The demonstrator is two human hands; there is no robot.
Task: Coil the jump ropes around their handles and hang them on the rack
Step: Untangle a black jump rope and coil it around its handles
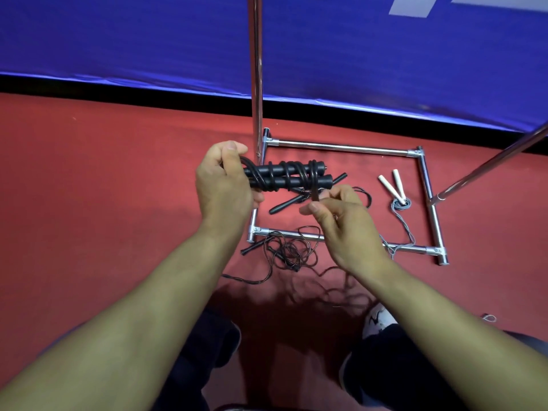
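Gripping black handles [284,177], L hand [225,185] fingers clenched, hiding their left ends; R hand [341,221] fingers pinch rope end [314,194], tip blurred.

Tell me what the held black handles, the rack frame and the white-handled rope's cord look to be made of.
Black handles: matte and thick, likely foam or soft rubber, with no shine.
Rack frame: polished metal tube, probably chromed steel, with bright mirror-like highlights.
White-handled rope's cord: grey and dull, apparently braided fibre, though the texture is too fine to confirm.
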